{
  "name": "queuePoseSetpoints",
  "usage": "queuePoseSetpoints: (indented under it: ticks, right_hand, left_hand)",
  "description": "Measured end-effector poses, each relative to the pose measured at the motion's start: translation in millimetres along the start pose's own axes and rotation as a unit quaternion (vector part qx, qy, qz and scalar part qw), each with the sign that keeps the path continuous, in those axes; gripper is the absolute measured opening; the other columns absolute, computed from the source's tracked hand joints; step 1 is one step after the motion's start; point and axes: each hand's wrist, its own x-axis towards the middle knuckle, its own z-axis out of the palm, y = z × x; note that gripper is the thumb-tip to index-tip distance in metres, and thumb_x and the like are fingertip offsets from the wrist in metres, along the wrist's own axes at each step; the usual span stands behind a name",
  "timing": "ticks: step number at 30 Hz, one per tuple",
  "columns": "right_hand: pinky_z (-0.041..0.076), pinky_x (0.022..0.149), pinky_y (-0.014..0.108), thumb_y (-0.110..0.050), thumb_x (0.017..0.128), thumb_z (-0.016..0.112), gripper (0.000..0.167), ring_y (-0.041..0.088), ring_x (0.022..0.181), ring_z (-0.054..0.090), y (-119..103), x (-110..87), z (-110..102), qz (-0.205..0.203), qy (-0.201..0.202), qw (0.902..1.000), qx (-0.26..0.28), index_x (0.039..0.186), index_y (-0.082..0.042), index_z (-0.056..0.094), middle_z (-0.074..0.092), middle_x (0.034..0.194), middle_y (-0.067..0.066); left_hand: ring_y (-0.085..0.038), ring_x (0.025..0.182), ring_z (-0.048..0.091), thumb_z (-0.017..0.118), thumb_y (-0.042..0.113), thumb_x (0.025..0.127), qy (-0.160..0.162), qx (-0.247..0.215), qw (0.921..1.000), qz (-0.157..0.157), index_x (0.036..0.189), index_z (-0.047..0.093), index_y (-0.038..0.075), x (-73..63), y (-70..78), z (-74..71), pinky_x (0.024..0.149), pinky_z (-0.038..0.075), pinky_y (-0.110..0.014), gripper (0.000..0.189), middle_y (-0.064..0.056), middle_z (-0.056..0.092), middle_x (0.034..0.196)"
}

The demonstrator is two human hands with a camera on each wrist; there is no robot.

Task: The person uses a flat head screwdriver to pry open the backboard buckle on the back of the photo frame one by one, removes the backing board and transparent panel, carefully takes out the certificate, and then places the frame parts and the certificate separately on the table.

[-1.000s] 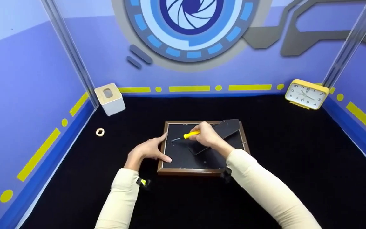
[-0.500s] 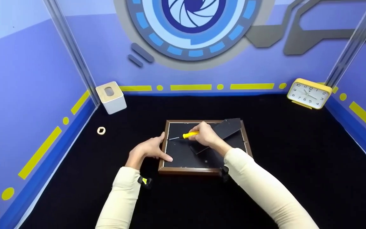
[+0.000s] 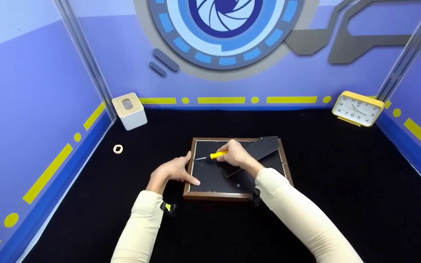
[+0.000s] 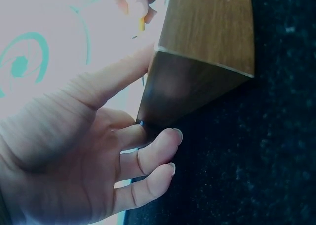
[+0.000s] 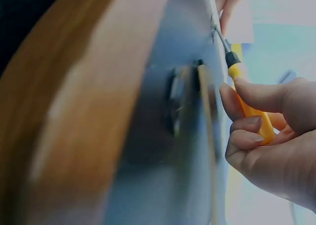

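Grips screwdriver (image 3: 216, 155) in right hand (image 3: 235, 153) above frame (image 3: 217, 196), with tip at left rim; rests loosely spread left hand (image 3: 174, 170), with straight thumb, across same rim.

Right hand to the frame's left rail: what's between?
Front end of the yellow-handled tool, over the black backing board; its metal shaft points at the left rail. Shows in head view.

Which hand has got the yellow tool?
The right hand: its fingers curl round the yellow-handled tool with a metal shaft. The left hand instead holds the rectangular brown wooden frame by its left side.
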Motion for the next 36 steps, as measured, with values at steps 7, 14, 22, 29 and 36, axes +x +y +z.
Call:
queuePoseSetpoints:
  ticks: [7, 14, 22, 29, 36]
  right_hand:
    - [0.055, 0.081, 0.036, 0.002, 0.079, 0.078, 0.016, 0.027, 0.084, 0.066, -25, 6.3, -6, -0.027, 0.006, 0.9988, -0.040, 0.095, 0.004, 0.078, 0.075, 0.093, 0.015]
    - [0.055, 0.077, 0.033, 0.001, 0.079, 0.081, 0.014, 0.026, 0.081, 0.066, -54, 17.3, -9, -0.015, -0.006, 0.9977, -0.065, 0.092, 0.005, 0.077, 0.073, 0.092, 0.016]
    - [0.044, 0.060, 0.027, 0.000, 0.078, 0.080, 0.023, 0.017, 0.061, 0.049, -83, 30.3, -5, -0.021, -0.032, 0.9919, -0.121, 0.061, -0.003, 0.065, 0.055, 0.057, -0.001]
    - [0.036, 0.054, 0.031, 0.008, 0.091, 0.054, 0.027, 0.020, 0.061, 0.040, -111, 37.8, 5, -0.007, -0.076, 0.9825, -0.170, 0.069, -0.008, 0.050, 0.041, 0.060, 0.002]
    - [0.040, 0.056, 0.030, 0.005, 0.091, 0.063, 0.008, 0.019, 0.064, 0.050, -122, 41.8, 9, -0.007, -0.085, 0.9775, -0.193, 0.087, -0.002, 0.062, 0.056, 0.079, 0.008]
  left_hand:
    - [-0.017, 0.063, 0.066, 0.092, 0.043, 0.070, -0.007, 0.000, 1.0000, -0.003, 0.159, 0.005, 0.000, 0.2, 0.3, 0.0, 0.064, 0.053, -0.031, 0.131, -0.006, 0.067, 0.086]
    - [-0.017, 0.064, 0.066, 0.092, 0.042, 0.070, -0.004, 0.000, 1.0000, -0.005, 0.159, 0.006, 0.001, 0.1, 1.3, 0.0, 0.067, 0.053, -0.030, 0.131, -0.006, 0.067, 0.087]
    - [-0.018, 0.065, 0.067, 0.092, 0.039, 0.070, 0.001, -0.010, 0.9999, -0.004, 0.159, 0.009, 0.002, -2.7, 0.2, -0.9, 0.069, 0.054, -0.031, 0.127, -0.016, 0.066, 0.111]
    - [-0.018, 0.066, 0.068, 0.092, 0.041, 0.070, -0.001, 0.002, 1.0000, -0.004, 0.160, 0.010, 0.004, -3.8, -1.4, -2.5, 0.076, 0.054, -0.033, 0.127, -0.019, 0.064, 0.118]
    - [-0.018, 0.067, 0.067, 0.092, 0.041, 0.070, 0.002, -0.001, 0.9998, 0.020, 0.159, 0.015, 0.003, -1.7, -2.5, -1.7, 0.078, 0.054, -0.032, 0.124, -0.016, 0.066, 0.111]
